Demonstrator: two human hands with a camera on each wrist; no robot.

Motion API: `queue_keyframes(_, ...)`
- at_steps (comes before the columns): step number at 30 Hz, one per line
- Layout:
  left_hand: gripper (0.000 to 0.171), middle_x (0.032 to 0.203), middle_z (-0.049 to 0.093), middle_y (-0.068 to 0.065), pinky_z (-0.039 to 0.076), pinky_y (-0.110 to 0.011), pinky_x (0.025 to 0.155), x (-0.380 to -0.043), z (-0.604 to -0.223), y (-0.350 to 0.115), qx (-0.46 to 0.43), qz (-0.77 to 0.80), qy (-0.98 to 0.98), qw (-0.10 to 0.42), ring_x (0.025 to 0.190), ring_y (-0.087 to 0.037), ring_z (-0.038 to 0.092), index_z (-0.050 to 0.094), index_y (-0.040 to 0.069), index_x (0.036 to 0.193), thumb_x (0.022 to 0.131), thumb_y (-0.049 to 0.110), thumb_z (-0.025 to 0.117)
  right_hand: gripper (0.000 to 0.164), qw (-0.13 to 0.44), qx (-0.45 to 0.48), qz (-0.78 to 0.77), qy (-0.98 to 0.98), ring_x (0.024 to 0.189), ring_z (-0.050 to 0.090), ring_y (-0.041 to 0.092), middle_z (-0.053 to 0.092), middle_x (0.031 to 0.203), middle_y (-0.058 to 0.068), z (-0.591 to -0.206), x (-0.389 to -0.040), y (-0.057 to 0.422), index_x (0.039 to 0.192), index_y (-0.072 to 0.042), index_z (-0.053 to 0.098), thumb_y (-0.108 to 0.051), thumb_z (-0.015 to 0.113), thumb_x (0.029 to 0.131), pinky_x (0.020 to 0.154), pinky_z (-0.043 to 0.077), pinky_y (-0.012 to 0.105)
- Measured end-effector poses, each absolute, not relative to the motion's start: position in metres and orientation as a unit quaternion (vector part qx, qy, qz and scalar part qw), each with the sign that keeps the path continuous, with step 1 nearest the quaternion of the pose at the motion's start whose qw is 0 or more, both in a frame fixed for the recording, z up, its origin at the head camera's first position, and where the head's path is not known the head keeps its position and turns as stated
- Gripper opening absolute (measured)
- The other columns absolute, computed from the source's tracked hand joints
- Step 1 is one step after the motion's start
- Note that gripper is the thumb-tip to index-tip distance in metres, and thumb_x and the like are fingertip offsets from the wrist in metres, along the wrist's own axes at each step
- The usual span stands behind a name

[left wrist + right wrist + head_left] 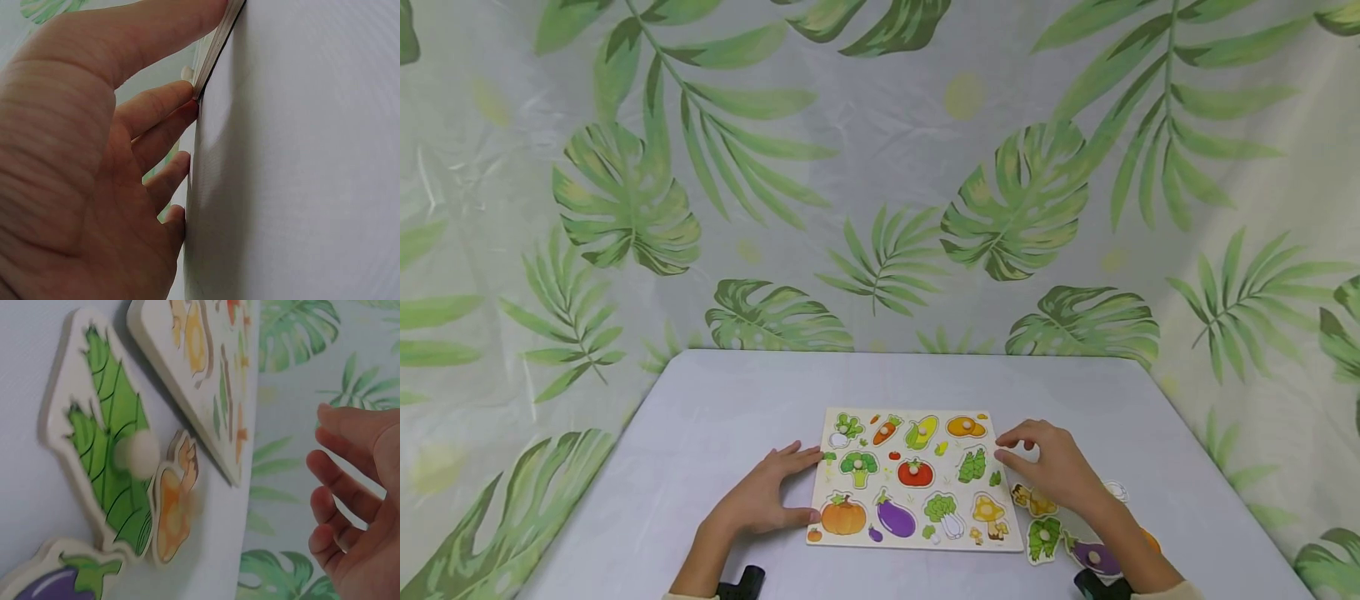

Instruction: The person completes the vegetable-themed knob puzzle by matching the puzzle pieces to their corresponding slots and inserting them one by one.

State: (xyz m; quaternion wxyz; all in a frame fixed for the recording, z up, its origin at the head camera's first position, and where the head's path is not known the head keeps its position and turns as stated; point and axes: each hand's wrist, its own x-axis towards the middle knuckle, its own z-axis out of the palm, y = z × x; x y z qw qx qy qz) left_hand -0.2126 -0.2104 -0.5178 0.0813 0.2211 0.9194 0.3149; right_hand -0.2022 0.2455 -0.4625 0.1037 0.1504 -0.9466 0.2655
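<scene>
A wooden vegetable puzzle board (880, 529) lies flat on the table. My left hand (763, 492) rests against its left side, the thumb and extended fingers touching the edge; the left wrist view shows this hand (119, 162) at the board's thin edge (215, 50). By the board's upper right edge is my right hand (1060, 467), fingers loosely bent. In the right wrist view nothing lies between the fingers of that hand (359, 487). Knobbed carrot (886, 431), corn (922, 432), broccoli (858, 469) and tomato (915, 474) pieces sit in the board.
Right of the board lie loose pieces: a mushroom (1035, 501), an asparagus (1043, 539) with a round knob, and an eggplant (1093, 557). An orange piece (1151, 540) and a whitish one (1117, 491) are partly hidden by my right arm. A leaf-patterned curtain (880, 167) hangs behind the table.
</scene>
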Motion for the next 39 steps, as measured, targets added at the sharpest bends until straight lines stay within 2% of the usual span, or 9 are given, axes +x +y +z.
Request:
queue_keyframes(10,0.09,0.158,0.051,-0.001,0.018,-0.065,0.127,-0.212,-0.519,-0.21,0.22,0.315,0.92,0.08,0.156,-0.036,0.029,0.053,0.018,0.152,0.075,0.052,0.086,0.014,0.099,0.136,0.252,-0.953,0.082,0.055,0.009,0.07,0.091,-0.016,-0.47,-0.19,0.267,0.099,-0.02,0.081,-0.028,0.082,0.088,0.067,0.045,0.023)
queue_keyframes(22,0.09,0.158,0.051,-0.001,0.017,-0.066,0.127,-0.211,-0.516,-0.209,0.216,0.317,0.92,0.084,0.156,-0.037,0.028,0.053,0.018,0.152,0.076,0.051,0.086,0.013,0.068,0.104,0.251,-0.96,0.082,0.055,0.003,0.07,0.091,-0.019,-0.48,-0.167,0.285,0.097,-0.026,0.081,-0.034,0.082,0.087,0.067,0.046,0.022)
queue_keyframes(26,0.09,0.158,0.051,-0.001,0.017,-0.066,0.127,-0.212,-0.516,-0.209,0.217,0.315,0.92,0.083,0.156,-0.037,0.029,0.053,0.018,0.152,0.076,0.051,0.086,0.011,0.054,0.123,0.269,-0.954,0.08,0.052,-0.001,0.069,0.091,-0.021,-0.486,-0.159,0.29,0.097,-0.027,0.08,-0.035,0.081,0.088,0.064,0.044,0.021)
queue_keyframes(31,0.09,0.158,0.051,-0.001,0.018,-0.066,0.127,-0.212,-0.516,-0.209,0.217,0.315,0.92,0.083,0.156,-0.037,0.029,0.053,0.019,0.152,0.076,0.052,0.086,0.011,0.055,0.197,0.289,-0.935,0.077,0.051,-0.005,0.072,0.092,-0.018,-0.493,-0.151,0.298,0.099,-0.024,0.08,-0.031,0.08,0.09,0.062,0.047,0.022)
queue_keyframes(36,0.09,0.159,0.05,-0.001,0.018,-0.066,0.127,-0.211,-0.516,-0.209,0.217,0.313,0.921,0.08,0.156,-0.037,0.029,0.053,0.018,0.152,0.076,0.052,0.086,0.012,0.05,0.232,0.307,-0.922,0.075,0.053,-0.005,0.074,0.091,-0.014,-0.5,-0.147,0.305,0.1,-0.023,0.08,-0.029,0.08,0.09,0.061,0.047,0.022)
queue_keyframes(39,0.09,0.159,0.05,-0.002,0.017,-0.066,0.127,-0.211,-0.515,-0.21,0.22,0.312,0.921,0.08,0.156,-0.038,0.029,0.053,0.018,0.152,0.076,0.052,0.086,0.01,0.044,0.248,0.32,-0.913,0.075,0.054,-0.005,0.072,0.09,-0.016,-0.506,-0.144,0.309,0.1,-0.024,0.079,-0.026,0.08,0.09,0.06,0.047,0.021)
